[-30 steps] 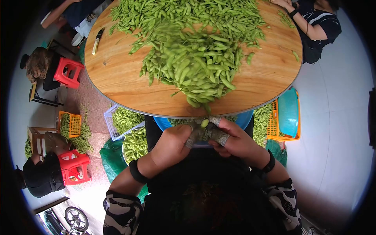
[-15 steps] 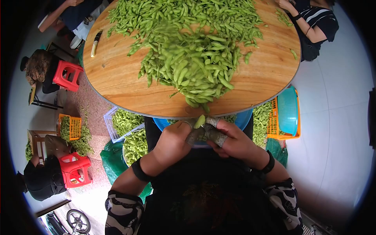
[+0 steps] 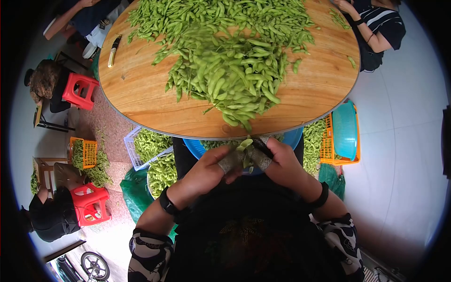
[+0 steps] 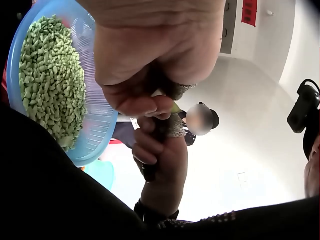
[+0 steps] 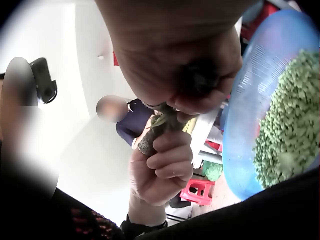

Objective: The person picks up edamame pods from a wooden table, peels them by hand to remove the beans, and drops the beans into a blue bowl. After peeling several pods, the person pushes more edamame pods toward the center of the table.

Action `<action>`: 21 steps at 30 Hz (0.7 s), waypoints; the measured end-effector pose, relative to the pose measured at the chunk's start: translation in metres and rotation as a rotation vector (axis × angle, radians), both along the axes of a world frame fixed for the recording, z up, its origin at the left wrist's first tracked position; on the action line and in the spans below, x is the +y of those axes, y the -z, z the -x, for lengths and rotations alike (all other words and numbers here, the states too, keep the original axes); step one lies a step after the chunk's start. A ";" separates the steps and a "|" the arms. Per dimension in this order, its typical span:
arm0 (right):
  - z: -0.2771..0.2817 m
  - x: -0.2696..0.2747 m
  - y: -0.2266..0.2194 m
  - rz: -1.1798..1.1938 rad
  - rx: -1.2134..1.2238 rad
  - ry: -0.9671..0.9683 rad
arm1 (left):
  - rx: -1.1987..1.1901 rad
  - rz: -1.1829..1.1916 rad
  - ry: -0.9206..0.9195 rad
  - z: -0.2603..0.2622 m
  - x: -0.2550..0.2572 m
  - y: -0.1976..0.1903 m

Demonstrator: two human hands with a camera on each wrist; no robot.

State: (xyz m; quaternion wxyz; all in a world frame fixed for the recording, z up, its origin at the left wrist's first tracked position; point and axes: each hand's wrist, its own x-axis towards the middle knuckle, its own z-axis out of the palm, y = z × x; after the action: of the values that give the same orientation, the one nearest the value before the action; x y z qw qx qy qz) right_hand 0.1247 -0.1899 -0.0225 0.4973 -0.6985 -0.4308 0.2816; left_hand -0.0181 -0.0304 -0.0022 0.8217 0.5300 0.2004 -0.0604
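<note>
Meeting at the near edge of the table point(image 3: 141, 101), two hands, fingers curled, thumbs toward each other, wrists apart, forearms angled inward from near left and near right.
Left hand point(image 3: 205, 170): thumb wrapped in grey tape, pinching a green pod point(image 3: 244, 144).
Right hand point(image 3: 283, 162): likewise taped, digits closed on the same pod; exact grip partly hidden.
Wrists: one dark band each.
Beneath the hands: blue basin point(image 3: 191, 147), holding shelled beans point(image 4: 52, 80).
On the table: large heap of pods point(image 3: 239, 70), from the middle to the far side; one knife point(image 3: 114, 50), far left.
Left of the basin: pale crate point(image 3: 133, 149) of pods; farther left, two red stools point(image 3: 89, 203).
Right of the basin: orange crate point(image 3: 327, 149), teal basin point(image 3: 345, 131) leaning in it.
Far right: one person point(image 3: 380, 30), arms bent, at the table edge.
</note>
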 end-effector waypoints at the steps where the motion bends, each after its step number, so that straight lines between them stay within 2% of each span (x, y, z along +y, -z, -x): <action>1: 0.001 0.001 0.004 -0.031 0.079 0.035 | -0.016 -0.065 0.026 -0.002 0.001 -0.001; 3: 0.001 0.000 0.005 -0.032 0.117 0.059 | -0.033 -0.132 0.046 -0.001 0.002 -0.001; 5: 0.001 0.000 0.000 -0.032 0.155 0.081 | -0.040 -0.312 0.058 -0.001 0.003 -0.002; 7: 0.002 -0.001 -0.012 -0.040 0.002 0.135 | -0.024 -0.266 0.031 -0.001 0.001 -0.005; 9: 0.002 0.001 -0.009 -0.084 0.028 0.142 | -0.013 -0.223 0.006 -0.002 -0.003 -0.005; 11: 0.002 0.003 -0.009 -0.130 0.049 0.148 | -0.104 -0.313 0.040 -0.003 -0.007 -0.001; 13: -0.001 0.004 -0.014 -0.053 0.354 0.074 | -0.115 -0.383 0.077 -0.005 -0.003 -0.008; 14: -0.002 0.006 -0.020 -0.056 0.344 0.077 | -0.117 -0.449 0.112 -0.006 -0.001 -0.011; 16: -0.004 0.008 -0.035 -0.033 0.731 0.070 | -0.083 -0.416 0.139 -0.005 0.006 -0.012; 17: -0.006 0.007 -0.035 -0.034 0.726 0.070 | -0.037 -0.380 0.164 -0.005 0.007 -0.012; 19: -0.012 0.006 -0.031 0.139 0.701 0.017 | -0.061 -0.328 0.134 -0.004 0.002 -0.009; 20: -0.012 0.007 -0.033 0.137 0.698 0.016 | -0.082 -0.274 0.103 -0.005 0.001 -0.008; 21: -0.013 0.007 -0.036 0.031 0.620 -0.013 | -0.084 -0.276 0.103 -0.008 0.000 -0.007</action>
State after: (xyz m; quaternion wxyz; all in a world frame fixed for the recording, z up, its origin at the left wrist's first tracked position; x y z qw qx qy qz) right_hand 0.1380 -0.1826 0.0138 0.5927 -0.5839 -0.2585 0.4909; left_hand -0.0099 -0.0299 0.0050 0.7446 0.6495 0.1448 -0.0522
